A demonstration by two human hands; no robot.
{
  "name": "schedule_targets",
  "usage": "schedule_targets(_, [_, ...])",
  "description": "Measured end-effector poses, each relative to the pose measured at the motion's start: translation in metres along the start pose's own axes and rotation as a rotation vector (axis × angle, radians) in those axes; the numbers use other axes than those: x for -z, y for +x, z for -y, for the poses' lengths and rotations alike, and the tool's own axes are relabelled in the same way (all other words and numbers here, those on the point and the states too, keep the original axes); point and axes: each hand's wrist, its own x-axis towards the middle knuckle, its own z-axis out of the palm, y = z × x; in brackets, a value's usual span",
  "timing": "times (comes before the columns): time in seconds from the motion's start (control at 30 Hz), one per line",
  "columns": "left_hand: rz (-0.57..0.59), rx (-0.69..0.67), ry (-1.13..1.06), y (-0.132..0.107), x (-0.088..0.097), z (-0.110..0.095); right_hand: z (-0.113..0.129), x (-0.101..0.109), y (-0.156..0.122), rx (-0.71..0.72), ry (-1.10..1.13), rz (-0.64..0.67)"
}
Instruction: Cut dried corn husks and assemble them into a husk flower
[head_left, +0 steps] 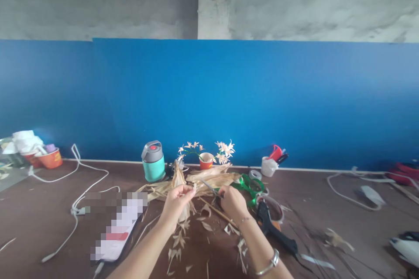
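Note:
My left hand [180, 199] pinches a small pale piece of dried husk [194, 187] between thumb and fingers. To its right, my right hand [231, 201] is closed round the handles of scissors, whose blades [209, 186] point left towards the piece. Dried corn husks [214, 179] lie in a heap behind both hands. Cut husk petals [180, 239] and scraps are scattered on the brown table below. A thin stick [218, 212] lies slantwise by my right hand. Behind the heap, a red paper cup [206, 164] holds green stems with pale husk flowers [225, 151].
A teal flask [153, 168] and a phone [119, 231] stand and lie on the left. A glue gun [275, 229], green ribbon [250, 186] and tape rolls [255, 175] are at the right, before a white cup [269, 167]. White cables [77, 196] trail leftward. A blue partition [209, 96] rises behind.

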Motion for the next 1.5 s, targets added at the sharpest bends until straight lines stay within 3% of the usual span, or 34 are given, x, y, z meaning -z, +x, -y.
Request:
schedule_targets(0.23, [0.012, 0.031, 0.030, -0.008, -0.002, -0.003, 0.028, 0.002, -0.019, 0.039, -0.145, 0.128])
schedule_targets(0.43, [-0.041, -0.023, -0.016, -0.018, 0.003, 0.013, 0.031, 0.009, -0.019, 0.086, -0.061, 0.097])
schedule_targets(0.53, [-0.030, -0.031, -0.056, -0.020, 0.004, 0.019, 0.035, 0.019, -0.017, 0.192, 0.169, 0.063])
schedule_targets(0.6, [-0.025, -0.018, -0.119, -0.021, 0.004, 0.020, 0.041, 0.021, -0.019, 0.239, 0.506, 0.112])
schedule_targets(0.7, [-0.002, 0.003, -0.167, -0.024, 0.004, 0.018, 0.048, 0.018, -0.027, 0.225, 0.879, 0.314])
schedule_targets(0.8, [0.052, 0.019, -0.185, -0.025, 0.005, 0.019, 0.048, 0.012, -0.035, 0.205, 1.016, 0.517])
schedule_targets(0.87, [0.089, 0.029, -0.192, -0.025, 0.005, 0.022, 0.044, 0.005, -0.038, 0.207, 1.074, 0.561])
schedule_targets(0.97, [0.091, 0.050, -0.178, -0.024, 0.005, 0.027, 0.038, -0.007, -0.039, 0.227, 1.111, 0.511])
schedule_targets(1.1, [0.016, 0.083, -0.167, -0.024, 0.002, 0.028, 0.039, -0.022, -0.040, 0.297, 1.036, 0.336])
schedule_targets(1.23, [-0.040, 0.114, -0.213, -0.027, -0.001, 0.024, 0.044, -0.027, -0.047, 0.507, 0.727, 0.053])
schedule_targets(1.3, [-0.066, 0.116, -0.219, -0.029, -0.001, 0.023, 0.044, -0.027, -0.050, 0.562, 0.502, -0.017])
schedule_targets(1.4, [-0.089, 0.117, -0.190, -0.031, -0.002, 0.021, 0.038, -0.024, -0.047, 0.484, 0.281, -0.080])
schedule_targets(1.5, [-0.082, 0.121, -0.154, -0.032, -0.001, 0.018, 0.033, -0.017, -0.039, 0.324, 0.459, -0.227])
